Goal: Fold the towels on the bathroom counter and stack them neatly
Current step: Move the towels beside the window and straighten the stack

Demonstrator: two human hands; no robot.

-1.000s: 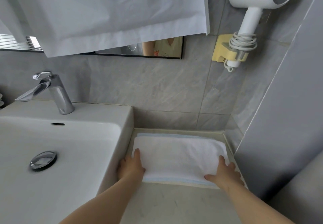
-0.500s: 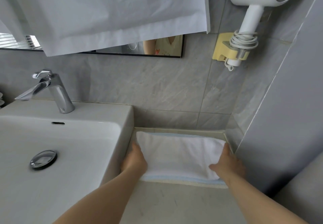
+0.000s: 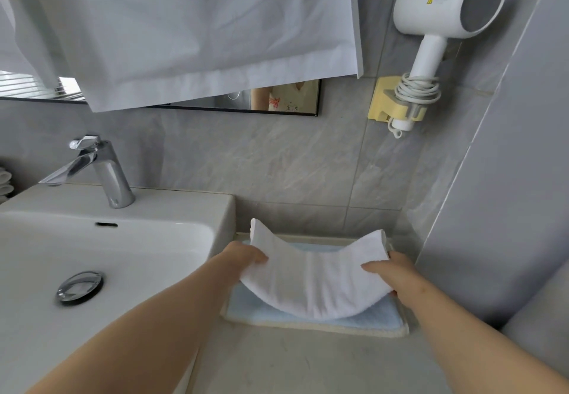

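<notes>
Up has come the white towel point(image 3: 314, 283). A moment ago it lay flat under both hands, and now it is lifted off the light blue towel point(image 3: 369, 316) below. The left hand point(image 3: 243, 258) curls round the towel's left end. The right hand point(image 3: 391, 273) pinches the right end, with the thumb on top and the fingers tucked under.

Both ends stick up and the middle hangs down like a smile, because the towel is soft and only held at its ends. Its lowest part hangs just over the blue towel or may touch it — I cannot tell which. The blue towel lies flat on the counter point(image 3: 308, 363), between the sink point(image 3: 123, 239) and the grey side wall.

I think the white towel is held by both ends so it stays straight for folding or setting down. It should land square on the blue one to make a neat pile.
</notes>
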